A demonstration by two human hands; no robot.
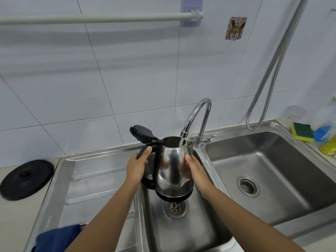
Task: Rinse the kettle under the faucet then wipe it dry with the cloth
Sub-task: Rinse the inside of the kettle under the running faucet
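Note:
A shiny steel kettle with a black base and handle hangs upright over the left sink basin. Its black lid is flipped open to the left. My left hand grips the black handle. My right hand is pressed against the kettle's right side. The chrome faucet curves over the kettle's open mouth, and a thin stream of water runs into it. A dark blue cloth lies on the drainboard at the lower left, partly behind my left forearm.
The black kettle base plate sits on the counter at the far left. The right sink basin lies beside the faucet. A yellow-green sponge and bottles stand at the right edge. A metal hose hangs on the wall.

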